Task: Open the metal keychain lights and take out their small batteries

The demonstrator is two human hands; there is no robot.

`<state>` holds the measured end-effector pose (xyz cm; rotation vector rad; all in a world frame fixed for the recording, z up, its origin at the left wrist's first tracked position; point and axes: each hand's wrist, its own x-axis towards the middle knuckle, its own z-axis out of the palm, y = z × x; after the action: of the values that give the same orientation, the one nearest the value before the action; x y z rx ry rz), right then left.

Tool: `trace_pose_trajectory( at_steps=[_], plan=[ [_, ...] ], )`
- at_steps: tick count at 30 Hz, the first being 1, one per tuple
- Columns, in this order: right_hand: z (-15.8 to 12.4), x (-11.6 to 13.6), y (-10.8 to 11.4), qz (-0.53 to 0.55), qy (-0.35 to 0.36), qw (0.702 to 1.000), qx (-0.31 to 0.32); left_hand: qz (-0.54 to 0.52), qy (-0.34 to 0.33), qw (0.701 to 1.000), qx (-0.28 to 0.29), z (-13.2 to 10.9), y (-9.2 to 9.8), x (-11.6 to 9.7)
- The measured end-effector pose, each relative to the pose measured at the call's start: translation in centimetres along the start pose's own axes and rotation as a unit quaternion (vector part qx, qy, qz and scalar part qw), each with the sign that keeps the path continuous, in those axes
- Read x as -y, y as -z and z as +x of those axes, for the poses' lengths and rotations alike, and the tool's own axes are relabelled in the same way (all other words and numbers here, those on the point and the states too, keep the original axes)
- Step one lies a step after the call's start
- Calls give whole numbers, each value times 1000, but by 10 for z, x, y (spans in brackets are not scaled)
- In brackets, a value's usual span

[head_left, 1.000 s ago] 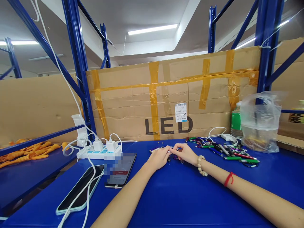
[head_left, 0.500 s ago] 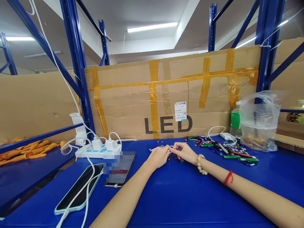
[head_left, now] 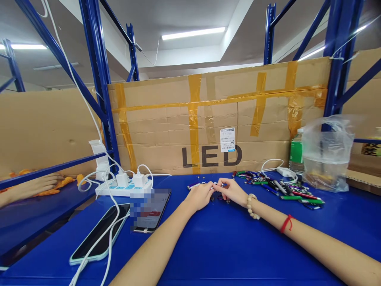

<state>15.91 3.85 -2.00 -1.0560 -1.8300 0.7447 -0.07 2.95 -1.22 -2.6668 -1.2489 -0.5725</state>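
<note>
small metallic parts (head_left: 228, 201) lie on blue tabletop (head_left: 226, 246), just beside the fingers and partly hidden by them. left hand (head_left: 200, 197) and right hand (head_left: 230, 191) meet at the fingertips, fingers curled; cannot tell what, if anything, is pinched there. to the right: pile of coloured pen-like pieces (head_left: 278, 187). to the left: dark-screened device (head_left: 157, 208), pale-edged phone (head_left: 104, 228). far left: another person's hand (head_left: 44, 183) over orange pieces (head_left: 64, 182).

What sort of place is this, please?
Probably a workshop or small-goods work area: it has blue rack posts, a taped cardboard panel marked LED and a pile of small items.
</note>
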Motion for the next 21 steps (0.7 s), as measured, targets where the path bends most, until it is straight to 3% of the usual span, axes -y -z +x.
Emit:
trace_pose_trajectory(
  at_steps=[21],
  plan=[
    [1, 0, -3, 36, 19, 999, 9, 4, 15, 1000, -16, 1, -5, 0]
  ],
)
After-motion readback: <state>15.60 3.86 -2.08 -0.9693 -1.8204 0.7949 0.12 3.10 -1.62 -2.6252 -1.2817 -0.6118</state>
